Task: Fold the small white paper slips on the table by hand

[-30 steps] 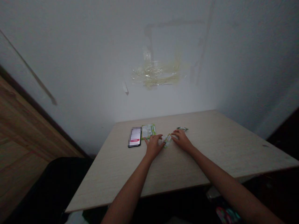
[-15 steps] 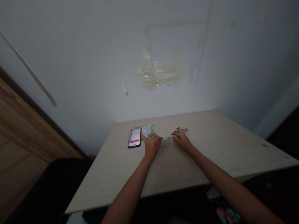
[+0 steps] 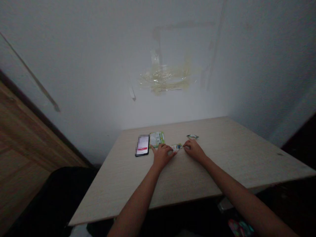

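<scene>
A small printed packet [image 3: 177, 146], white with green and dark patches, is between my two hands over the table. My left hand [image 3: 163, 155] has its fingers closed on the packet's left end, thumb below. At the right end, my right hand [image 3: 194, 150] is closed in a pinch at the packet's edge; its fingertips are small and dim here. Just beyond the right hand lies a small dark-green and white piece [image 3: 192, 136]. Behind my left hand lies a larger green and white printed packet [image 3: 157, 139], partly covered by the fingers.
A phone [image 3: 142, 145] with a lit screen lies left of the larger packet. The pale wooden table [image 3: 118, 184] meets a wall [image 3: 98, 82] bearing strips of clear tape [image 3: 168, 79]. Wooden boards [image 3: 22, 144] stand at the left, with a dark shape below them.
The small packet has turned from nearly edge-on, so its printed face now shows. My left fingers have shifted slightly right and down; my right hand has moved slightly.
</scene>
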{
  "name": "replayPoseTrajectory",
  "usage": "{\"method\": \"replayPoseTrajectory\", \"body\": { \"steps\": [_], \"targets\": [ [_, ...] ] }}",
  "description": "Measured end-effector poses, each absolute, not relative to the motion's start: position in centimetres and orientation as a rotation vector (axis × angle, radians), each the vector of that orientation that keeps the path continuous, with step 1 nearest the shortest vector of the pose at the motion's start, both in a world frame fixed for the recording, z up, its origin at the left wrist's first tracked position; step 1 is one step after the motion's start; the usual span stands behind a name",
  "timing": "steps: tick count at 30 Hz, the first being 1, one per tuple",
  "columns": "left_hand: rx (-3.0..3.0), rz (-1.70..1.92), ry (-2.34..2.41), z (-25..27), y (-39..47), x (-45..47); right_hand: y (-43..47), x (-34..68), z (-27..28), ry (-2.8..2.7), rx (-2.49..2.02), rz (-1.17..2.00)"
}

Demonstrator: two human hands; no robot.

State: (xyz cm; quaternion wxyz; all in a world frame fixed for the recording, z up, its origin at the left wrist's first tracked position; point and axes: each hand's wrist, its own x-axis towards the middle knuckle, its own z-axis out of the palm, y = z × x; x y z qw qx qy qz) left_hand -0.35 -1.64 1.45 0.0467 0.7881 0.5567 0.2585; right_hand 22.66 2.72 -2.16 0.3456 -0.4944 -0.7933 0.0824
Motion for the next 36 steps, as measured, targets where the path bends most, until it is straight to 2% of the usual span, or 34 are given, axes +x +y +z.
{"method": "replayPoseTrajectory", "body": {
  "steps": [15,36],
  "targets": [
    [2.59,0.74,1.718,0.88,-1.93,0.08,2.08,22.69,-1.33,-2.095,-1.198,0.217],
    [2.562,0.776,1.712,0.63,-1.73,0.12,2.74,22.89,-2.16,-2.063,-1.197,0.253]
  ]
}}
